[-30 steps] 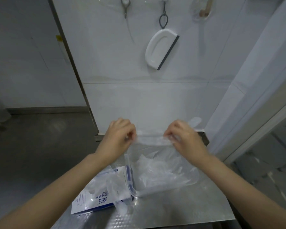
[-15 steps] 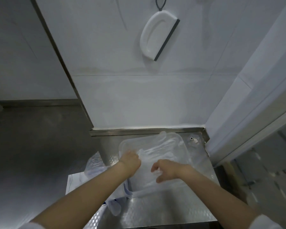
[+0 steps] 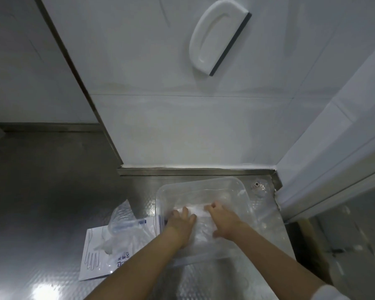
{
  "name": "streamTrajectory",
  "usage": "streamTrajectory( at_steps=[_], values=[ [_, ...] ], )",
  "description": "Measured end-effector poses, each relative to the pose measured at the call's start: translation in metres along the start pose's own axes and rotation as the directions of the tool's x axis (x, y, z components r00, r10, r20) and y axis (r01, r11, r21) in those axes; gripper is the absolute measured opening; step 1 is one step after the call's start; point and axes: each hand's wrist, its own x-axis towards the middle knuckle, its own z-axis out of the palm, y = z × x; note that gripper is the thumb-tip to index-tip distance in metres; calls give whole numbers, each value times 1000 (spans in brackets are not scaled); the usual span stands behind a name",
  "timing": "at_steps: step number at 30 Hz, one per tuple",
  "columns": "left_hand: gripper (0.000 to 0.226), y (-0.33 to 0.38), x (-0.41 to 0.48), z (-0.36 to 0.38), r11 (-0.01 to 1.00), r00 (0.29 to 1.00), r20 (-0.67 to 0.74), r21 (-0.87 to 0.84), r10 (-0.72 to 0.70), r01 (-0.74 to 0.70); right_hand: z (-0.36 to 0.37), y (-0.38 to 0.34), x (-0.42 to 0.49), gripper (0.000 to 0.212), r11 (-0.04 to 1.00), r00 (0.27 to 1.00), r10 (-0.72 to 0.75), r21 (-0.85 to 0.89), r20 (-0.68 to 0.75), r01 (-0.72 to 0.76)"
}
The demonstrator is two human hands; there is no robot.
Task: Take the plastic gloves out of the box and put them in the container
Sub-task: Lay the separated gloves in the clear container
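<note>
Currently, at the left of the tabletop (image 3: 204, 282), the box (image 3: 95, 260) lies flat with its glove drawing upward. Loose gloves (image 3: 119, 226) rest crumpled across its upper edge, outside the container.

Just right of the box stands the clear container (image 3: 204, 184). Both hands are down inside it. The left hand (image 3: 180, 224) has its fingers laid out fairly straight, pressing flat on the gloves (image 3: 198, 211) on the container floor. The right hand (image 3: 224, 221) lies just beside it, fingers extended and thumb spread, also bearing down and gripping nothing.

Change noted: a second ago both hands pinched a glove, stretched between them, above the container. Half a second ago they were lowering it in. Now the pinch is released and the hands flatten the pile.

Finding: this glove is judged delivered, and the present step is compacting the contents. The task is judged incomplete, since the loose gloves remain by the box. The film is thin and clingy and may lift with the hands on withdrawal.
</note>
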Motion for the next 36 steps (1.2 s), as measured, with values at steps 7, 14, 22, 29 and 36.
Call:
streamTrajectory(
  at_steps=[7, 14, 22, 29, 36],
  values=[
    [59, -5, -14, -22, 997, 1000, 4, -76, 29, -29, -25, -7, -9, 61, 999, 999, 38, -37, 12, -38],
    [39, -57, -92, -45, 864, 735, -656, -459, -172, -207, -46, -77, -52, 33, 902, 807, -123, 274, -578, 334],
    [49, -114, -136, 36, 669, 811, -261, -715, -523, 202, -16, -170, -44, 49, 869, 869, -270, 284, -414, 406],
    [88, -113, -140, 79, 682, 899, -70, -677, -432, 275, -18, -196, -14, 36, 972, 957, -149, 142, -247, 188],
    [99, -107, -139, 86, 691, 881, -107, -666, -461, 280, -39, -175, -25, 12, 829, 893, -25, 490, -448, 269]
  ],
)
